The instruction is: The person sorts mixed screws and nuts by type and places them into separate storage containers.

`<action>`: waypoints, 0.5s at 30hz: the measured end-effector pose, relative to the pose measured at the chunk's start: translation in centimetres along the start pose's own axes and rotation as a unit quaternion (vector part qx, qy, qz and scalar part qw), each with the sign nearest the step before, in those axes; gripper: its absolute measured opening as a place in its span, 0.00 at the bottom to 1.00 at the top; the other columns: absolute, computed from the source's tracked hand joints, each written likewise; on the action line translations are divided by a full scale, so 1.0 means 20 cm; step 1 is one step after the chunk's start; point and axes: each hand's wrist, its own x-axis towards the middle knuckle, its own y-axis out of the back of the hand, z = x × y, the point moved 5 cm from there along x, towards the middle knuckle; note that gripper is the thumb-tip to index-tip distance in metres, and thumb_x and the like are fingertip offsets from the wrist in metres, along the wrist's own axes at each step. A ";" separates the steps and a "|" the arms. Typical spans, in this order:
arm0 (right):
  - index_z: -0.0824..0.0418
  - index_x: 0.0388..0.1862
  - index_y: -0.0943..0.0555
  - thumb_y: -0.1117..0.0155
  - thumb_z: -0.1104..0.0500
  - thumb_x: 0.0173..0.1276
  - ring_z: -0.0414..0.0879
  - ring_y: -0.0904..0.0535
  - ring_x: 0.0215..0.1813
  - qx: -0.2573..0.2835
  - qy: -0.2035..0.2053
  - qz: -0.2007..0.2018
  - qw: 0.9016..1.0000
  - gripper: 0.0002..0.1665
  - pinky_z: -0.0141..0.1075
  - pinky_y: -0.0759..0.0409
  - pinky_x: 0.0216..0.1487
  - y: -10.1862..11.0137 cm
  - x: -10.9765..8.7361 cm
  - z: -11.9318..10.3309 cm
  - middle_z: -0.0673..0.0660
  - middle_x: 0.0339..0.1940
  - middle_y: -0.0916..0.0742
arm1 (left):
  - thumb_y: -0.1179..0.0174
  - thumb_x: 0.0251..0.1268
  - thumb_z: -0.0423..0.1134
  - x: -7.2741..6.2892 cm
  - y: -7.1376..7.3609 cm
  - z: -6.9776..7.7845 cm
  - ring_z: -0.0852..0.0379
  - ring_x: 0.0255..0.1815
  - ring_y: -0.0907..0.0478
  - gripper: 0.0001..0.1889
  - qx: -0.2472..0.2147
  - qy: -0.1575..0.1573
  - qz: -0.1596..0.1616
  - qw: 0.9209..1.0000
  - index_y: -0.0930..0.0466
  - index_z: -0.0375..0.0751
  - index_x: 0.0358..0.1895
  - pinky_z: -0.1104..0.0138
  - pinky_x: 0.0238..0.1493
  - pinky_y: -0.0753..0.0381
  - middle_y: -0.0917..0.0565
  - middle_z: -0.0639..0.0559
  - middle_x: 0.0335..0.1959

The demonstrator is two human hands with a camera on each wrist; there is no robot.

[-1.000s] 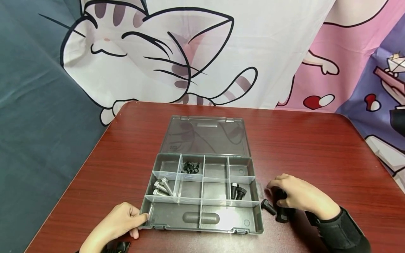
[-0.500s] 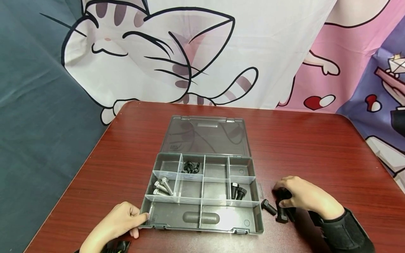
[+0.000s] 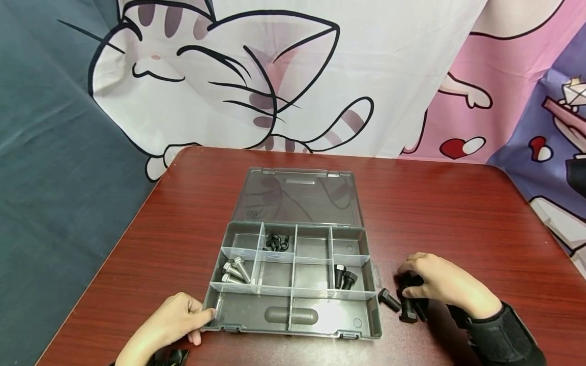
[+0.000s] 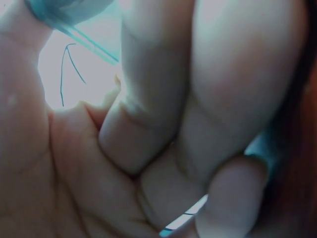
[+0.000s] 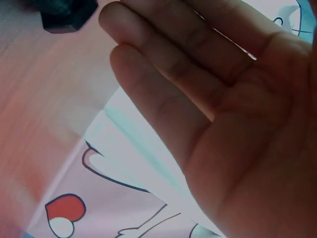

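Reddish surface [image 3: 137, 264] before a cartoon cloth [image 3: 302, 61]

The left hand [image 3: 176, 315] pinches the near left corner of an open divided box [image 3: 242, 312] holding silver bolts [image 3: 240, 269], small dark bits [image 3: 272, 243] and two black bolts [image 3: 339, 276]. Beside it lies a loose bolt [image 3: 388, 300]; then the right hand [image 3: 446, 284], thumb and fingers curled round further bolts [image 3: 408, 311].

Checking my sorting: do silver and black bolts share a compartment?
No, the silver bolts lie in a left compartment, two black bolts in a right compartment.
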 end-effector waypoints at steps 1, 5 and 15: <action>0.59 0.37 0.19 0.27 0.50 0.47 0.47 0.24 0.37 -0.004 0.000 0.005 1.000 0.20 0.42 0.26 0.35 0.01 0.00 0.00 0.48 0.35 0.21 | 0.43 0.59 0.46 0.00 0.00 0.00 0.58 0.15 0.26 0.22 0.001 -0.001 0.000 1.000 0.27 0.37 0.11 0.70 0.21 0.31 0.24 0.53 0.07; 0.59 0.36 0.18 0.27 0.50 0.46 0.44 0.25 0.35 -0.021 0.001 0.023 1.000 0.20 0.40 0.26 0.34 0.04 0.00 -0.02 0.47 0.33 0.22 | 0.43 0.59 0.46 0.00 0.00 0.00 0.58 0.15 0.27 0.22 0.001 -0.001 -0.002 1.000 0.27 0.37 0.11 0.70 0.20 0.32 0.24 0.53 0.07; 0.61 0.38 0.18 0.27 0.51 0.47 0.48 0.24 0.37 -0.029 -0.017 0.042 0.999 0.21 0.43 0.26 0.36 0.13 0.02 -0.05 0.53 0.36 0.21 | 0.43 0.60 0.46 0.00 0.00 0.00 0.58 0.15 0.27 0.22 0.002 -0.002 -0.001 1.000 0.27 0.37 0.11 0.70 0.20 0.32 0.24 0.53 0.07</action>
